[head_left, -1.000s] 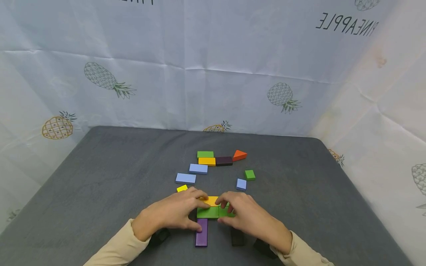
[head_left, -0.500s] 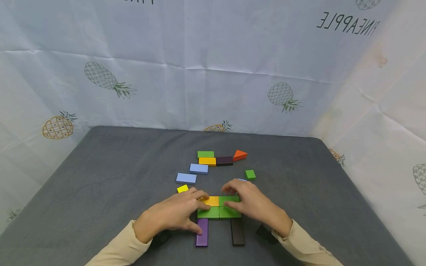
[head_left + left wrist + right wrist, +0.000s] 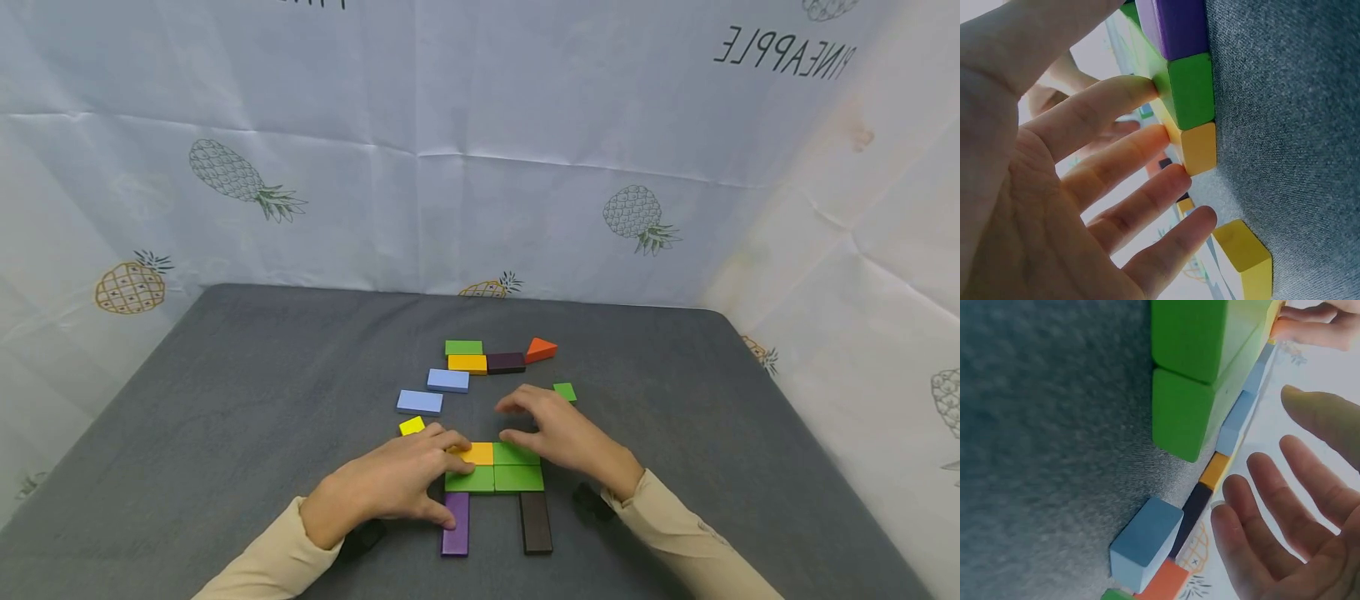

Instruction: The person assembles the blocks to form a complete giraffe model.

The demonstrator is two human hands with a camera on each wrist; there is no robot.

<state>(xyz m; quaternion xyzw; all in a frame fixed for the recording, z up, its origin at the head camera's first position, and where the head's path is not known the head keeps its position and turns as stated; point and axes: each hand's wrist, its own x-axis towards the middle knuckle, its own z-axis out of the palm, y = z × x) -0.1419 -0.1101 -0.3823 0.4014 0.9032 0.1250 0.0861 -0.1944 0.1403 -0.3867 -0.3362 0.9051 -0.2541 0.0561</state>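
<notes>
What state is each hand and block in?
Green-orange rectangle: four joined blocks
Left hand: touching that rectangle
Right hand: raised, empty
Purple block: flat, partly hidden
Brown block: uncovered
Small yellow block: partly hidden
Small green block: partly hidden
Small blue block: hidden in head view
Long blue blocks: staggered
Far three-block cluster: adjoining
Orange triangle: untouched

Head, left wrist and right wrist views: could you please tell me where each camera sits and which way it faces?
Head: worn on the head, facing forward and down at the table and curtain; sleeves, left hand and right hand show.
Left wrist: worn on that wrist, facing the purple block and yellow block; the left hand fills much of it.
Right wrist: worn on that wrist, facing two green blocks; the right hand shows, with part of the left at top right.
Head and left wrist share the purple block.
</notes>
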